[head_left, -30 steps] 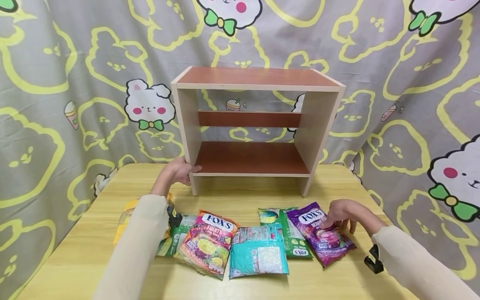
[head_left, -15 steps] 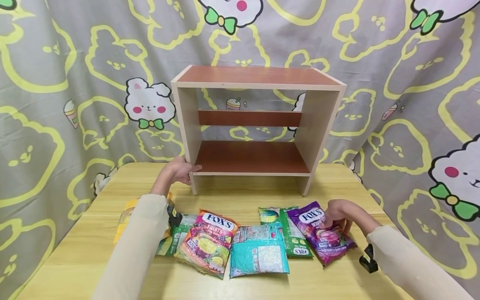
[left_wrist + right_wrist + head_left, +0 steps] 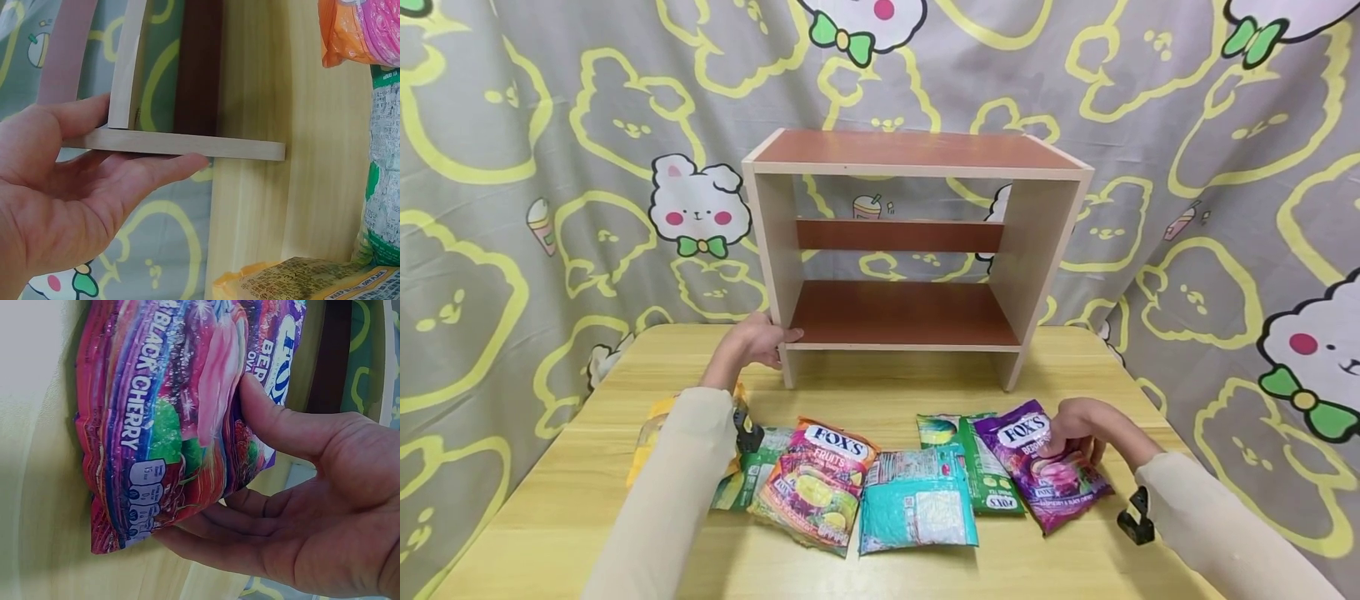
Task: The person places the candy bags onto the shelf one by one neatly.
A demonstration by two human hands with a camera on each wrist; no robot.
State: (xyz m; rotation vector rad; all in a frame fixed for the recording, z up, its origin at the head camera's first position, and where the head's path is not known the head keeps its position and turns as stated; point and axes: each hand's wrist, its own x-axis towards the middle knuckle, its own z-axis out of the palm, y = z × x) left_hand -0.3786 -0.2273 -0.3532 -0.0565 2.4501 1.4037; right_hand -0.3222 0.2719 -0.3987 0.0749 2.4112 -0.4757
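Note:
A small wooden shelf unit (image 3: 917,152) with reddish-brown boards and pale side panels stands on the table. My left hand (image 3: 758,340) grips its left side panel low down; in the left wrist view the thumb lies on the inner side and the fingers on the outer side. On the right, my right hand (image 3: 1078,429) holds a purple FOX'S berries candy bag (image 3: 1054,493). Its thumb presses the printed front while the fingers reach under the bag's edge, as the right wrist view shows. That bag overlaps a green FOX'S candy bag (image 3: 992,479).
An orange FOX'S fruits candy bag (image 3: 816,492) and a teal bag (image 3: 917,508) lie at the front middle of the wooden table (image 3: 700,542). Further left are a green bag (image 3: 760,471) and a yellow bag (image 3: 643,450), partly behind my left sleeve. A patterned curtain (image 3: 587,125) hangs behind.
My right hand has shifted slightly left, its fingers tucking further under the edge of the purple candy bag. The left hand and the shelf unit stay in place.

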